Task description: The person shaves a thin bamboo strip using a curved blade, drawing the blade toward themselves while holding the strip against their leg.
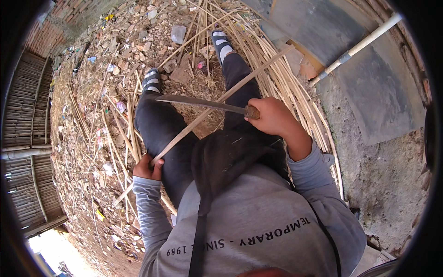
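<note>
My left hand is closed round the near end of a long bamboo strip, beside my left thigh. The strip slants up and to the right across my legs, its far end over the pile on the right. In my right hand is the wooden handle of a long knife. Its dark blade points left and crosses the strip over the gap between my knees. Whether the edge touches the strip I cannot tell. A dark cloth lies over my lap.
Many split bamboo strips lie in a pile along my right side; more are scattered at the left. Rubble and litter cover the ground. A pale pole leans by dark panels at the right. A bamboo wall stands far left.
</note>
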Demonstrator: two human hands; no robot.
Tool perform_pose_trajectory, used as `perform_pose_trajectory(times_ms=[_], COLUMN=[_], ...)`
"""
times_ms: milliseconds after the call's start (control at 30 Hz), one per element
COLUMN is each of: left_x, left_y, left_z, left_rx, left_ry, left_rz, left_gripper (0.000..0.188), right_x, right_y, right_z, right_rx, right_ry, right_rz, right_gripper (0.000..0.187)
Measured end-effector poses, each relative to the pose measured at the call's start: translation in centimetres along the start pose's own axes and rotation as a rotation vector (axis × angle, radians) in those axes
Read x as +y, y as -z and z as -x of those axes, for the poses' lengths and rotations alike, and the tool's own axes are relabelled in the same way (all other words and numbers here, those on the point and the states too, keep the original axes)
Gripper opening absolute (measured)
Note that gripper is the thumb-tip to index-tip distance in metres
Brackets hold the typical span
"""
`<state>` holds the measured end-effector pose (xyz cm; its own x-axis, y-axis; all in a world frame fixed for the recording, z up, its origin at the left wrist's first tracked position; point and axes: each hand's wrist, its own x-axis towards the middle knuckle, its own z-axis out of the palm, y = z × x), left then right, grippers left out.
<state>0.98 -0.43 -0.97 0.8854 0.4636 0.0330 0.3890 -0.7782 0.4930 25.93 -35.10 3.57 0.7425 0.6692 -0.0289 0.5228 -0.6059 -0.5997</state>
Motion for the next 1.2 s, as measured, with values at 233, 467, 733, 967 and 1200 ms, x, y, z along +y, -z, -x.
perform_pose_trajectory(times_ms=[233,467,733,967,1200], left_x=[0.5,0.4,0.4,0.8,-0.8], left_y=[0.0,0.2,0.1,0.6,2.5], left_z=[0.1,-0.1,-0.2,-0.6,0.7], left_rx=[0.027,0.002,0.015,-0.026,-0.152], left_ry=[-0.01,-0.026,-0.025,-0.029,0.033], left_rz=[-0.066,-0.032,-0.049,0.029,0.099], left_gripper=[0.057,0.055,0.059,0.057,0.053], right_x=[2.7,0.9,2.1,3.0,2.9], right_y=[0.3,0.1,1.3,1.7,1.9], right_z=[-0.8,-0.2,-0.5,-0.1,0.3], right_rx=[0.167,0.021,0.153,0.151,0.171], right_ry=[-0.177,-0.039,-0.208,-0.145,-0.158], right_rz=[-0.035,-0.006,-0.003,0.001,0.013], right_gripper=[0.029,0.029,0.027,0.031,0.027])
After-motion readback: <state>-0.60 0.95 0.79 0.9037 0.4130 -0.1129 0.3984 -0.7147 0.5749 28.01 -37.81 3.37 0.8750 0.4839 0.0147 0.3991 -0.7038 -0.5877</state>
